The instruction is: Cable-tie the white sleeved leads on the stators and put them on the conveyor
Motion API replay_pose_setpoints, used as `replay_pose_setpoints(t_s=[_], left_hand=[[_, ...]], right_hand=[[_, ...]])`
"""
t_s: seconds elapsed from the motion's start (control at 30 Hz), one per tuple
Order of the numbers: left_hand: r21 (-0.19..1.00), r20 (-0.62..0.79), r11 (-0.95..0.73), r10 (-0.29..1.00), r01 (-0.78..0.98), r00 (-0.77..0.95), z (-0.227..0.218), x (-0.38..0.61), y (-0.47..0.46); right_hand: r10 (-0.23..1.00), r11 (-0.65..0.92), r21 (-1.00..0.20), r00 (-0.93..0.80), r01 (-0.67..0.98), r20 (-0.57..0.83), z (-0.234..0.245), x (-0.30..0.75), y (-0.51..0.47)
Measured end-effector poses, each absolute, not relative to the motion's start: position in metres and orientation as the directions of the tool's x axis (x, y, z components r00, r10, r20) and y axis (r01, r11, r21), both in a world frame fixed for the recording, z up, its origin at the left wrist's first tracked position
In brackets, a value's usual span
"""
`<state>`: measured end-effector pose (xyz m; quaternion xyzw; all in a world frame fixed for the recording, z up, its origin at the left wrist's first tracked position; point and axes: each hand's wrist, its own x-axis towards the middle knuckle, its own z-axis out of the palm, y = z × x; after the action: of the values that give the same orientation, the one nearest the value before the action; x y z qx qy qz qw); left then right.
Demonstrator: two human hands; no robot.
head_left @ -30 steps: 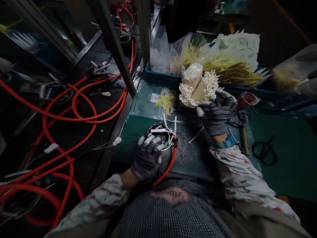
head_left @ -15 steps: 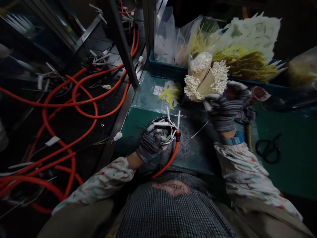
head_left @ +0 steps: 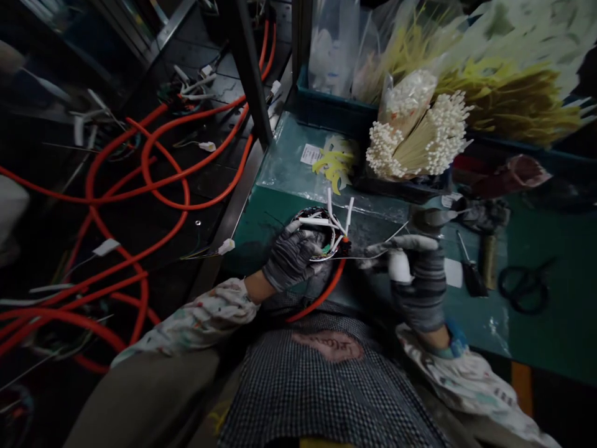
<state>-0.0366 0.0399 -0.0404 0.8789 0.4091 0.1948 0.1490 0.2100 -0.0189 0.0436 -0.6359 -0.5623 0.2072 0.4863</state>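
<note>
Left hand [head_left: 291, 258] clamps wired housing [head_left: 321, 231]; right hand [head_left: 417, 277] pinches thin tie [head_left: 361, 256] just right of it. Steady housing, feed tip-first.

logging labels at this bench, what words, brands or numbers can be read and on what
Nothing reads clearly.
White label on the clear bag: print too small to read.
Reddish lettering on the checked garment: blurred, unreadable.
White slip on the green mat: no print shows.

Near edge of bench [head_left: 476, 311]: round wired unit [head_left: 321, 239], white-sleeved leads splayed upward, orange cable [head_left: 326, 292] trailing nearward; thin white tie [head_left: 397, 233] just right, tilted.
</note>
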Motion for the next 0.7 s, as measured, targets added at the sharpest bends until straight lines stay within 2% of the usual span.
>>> replay_pose_setpoints(t_s=[0.1, 0.2, 0.27, 0.33, 0.4, 0.53, 0.6, 0.7], left_hand=[[0.429, 0.241, -0.622, 0.777, 0.654, 0.581, -0.038, -0.034, 0.039], [0.438, 0.271, -0.63, 0.773, 0.642, 0.574, -0.037, -0.033, 0.039], [0.453, 0.253, -0.621, 0.777, 0.639, 0.576, -0.036, -0.033, 0.039], [0.465, 0.222, -0.605, 0.786, 0.647, 0.576, -0.036, -0.033, 0.039], [0.461, 0.207, -0.597, 0.791, 0.656, 0.575, -0.037, -0.033, 0.039], [0.438, 0.324, -0.654, 0.755, 0.617, 0.57, -0.041, -0.035, 0.04], [0.44, 0.378, -0.679, 0.734, 0.587, 0.564, -0.042, -0.036, 0.042], [0.473, 0.38, -0.687, 0.724, 0.552, 0.576, -0.041, -0.037, 0.044]], right_hand=[[0.94, 0.087, -0.926, 0.278, 0.368, 0.199, 0.027, 0.204, -0.035], [0.978, 0.106, -0.982, 0.16, 0.156, 0.131, 0.021, 0.208, -0.061], [0.997, 0.06, -0.99, 0.041, 0.124, 0.065, 0.019, 0.213, -0.077], [0.994, 0.006, -0.987, -0.109, 0.161, -0.011, 0.017, 0.217, -0.085], [0.979, 0.019, -0.969, -0.203, 0.245, -0.033, 0.014, 0.216, -0.084], [0.987, 0.061, -0.861, -0.159, 0.505, -0.023, 0.004, 0.202, -0.056], [0.992, 0.06, -0.827, -0.126, 0.559, -0.013, -0.002, 0.194, -0.033], [0.985, 0.128, -0.78, -0.168, 0.613, 0.03, -0.002, 0.185, 0.007]])
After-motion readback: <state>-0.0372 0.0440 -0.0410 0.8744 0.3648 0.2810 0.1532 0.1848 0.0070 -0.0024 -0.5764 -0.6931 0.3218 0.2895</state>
